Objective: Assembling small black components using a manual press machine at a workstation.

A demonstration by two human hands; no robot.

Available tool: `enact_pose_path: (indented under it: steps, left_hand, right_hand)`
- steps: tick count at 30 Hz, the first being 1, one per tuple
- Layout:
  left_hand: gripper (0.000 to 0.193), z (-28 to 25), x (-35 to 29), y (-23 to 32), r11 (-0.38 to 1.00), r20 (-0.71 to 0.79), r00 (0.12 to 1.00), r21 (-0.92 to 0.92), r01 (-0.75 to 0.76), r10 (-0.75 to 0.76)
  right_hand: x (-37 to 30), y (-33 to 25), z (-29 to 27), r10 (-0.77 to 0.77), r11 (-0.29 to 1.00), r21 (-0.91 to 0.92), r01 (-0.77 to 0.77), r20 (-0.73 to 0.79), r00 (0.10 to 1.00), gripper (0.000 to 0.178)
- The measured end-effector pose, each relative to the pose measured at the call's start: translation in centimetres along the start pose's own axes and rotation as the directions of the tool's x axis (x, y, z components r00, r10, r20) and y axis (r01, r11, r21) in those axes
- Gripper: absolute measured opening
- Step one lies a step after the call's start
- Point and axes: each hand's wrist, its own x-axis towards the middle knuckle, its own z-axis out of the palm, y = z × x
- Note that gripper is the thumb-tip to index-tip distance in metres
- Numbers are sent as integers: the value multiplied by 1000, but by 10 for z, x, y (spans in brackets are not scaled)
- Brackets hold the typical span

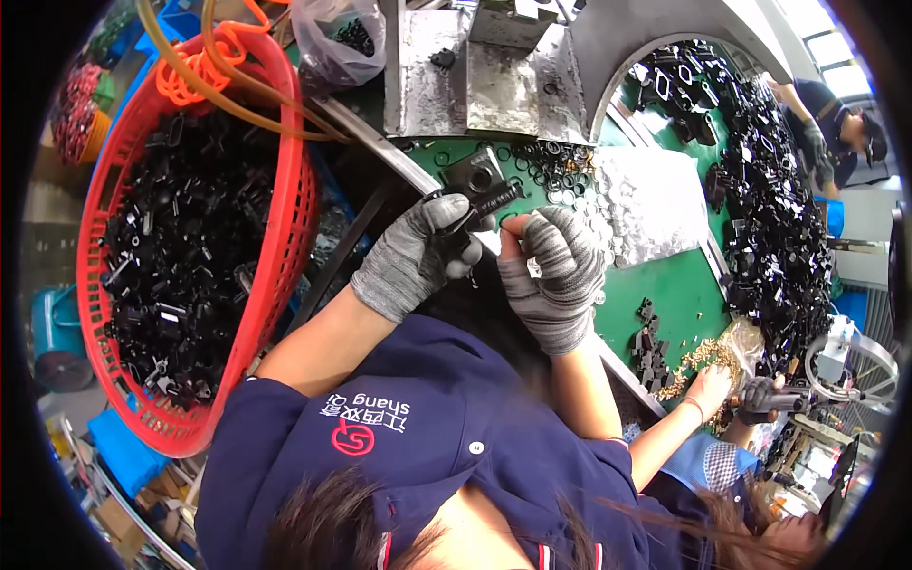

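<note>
Step, by appearance: handwork on a black part (492,200). Left hand (410,255): holding it near the counter (619,318) edge, fingers wrapping closely. Right hand (559,271): hovering just beside, fingers curling, tips almost meeting; whether they are gripping anything is unclear. Next move: seemingly calling for steadying the part.

An orange coiled hose (190,78) lies over a red plastic basket (290,171).
</note>
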Motion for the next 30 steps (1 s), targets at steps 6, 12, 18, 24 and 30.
enact_pose_path:
  steps: [6,12,18,24,30]
  left_hand:
    - [34,6,-7,-4,1000,104,994,27,-15,12]
    - [36,-1,-6,-6,995,39,999,96,-18,14]
    - [41,0,-7,-8,980,45,999,199,-26,17]
    - [48,7,-17,-1,941,66,995,334,54,-80]
    - [65,0,-33,-4,395,182,923,863,-316,340]
  right_hand:
    - [12,-1,9,-12,997,-75,15,43,999,16]
    - [15,4,-3,10,999,-37,-3,204,979,17]
    - [9,1,-7,101,995,-17,-100,111,989,26]
    - [12,14,-9,463,685,439,-582,355,813,39]
    - [-3,18,-7,417,427,588,-686,546,727,41]
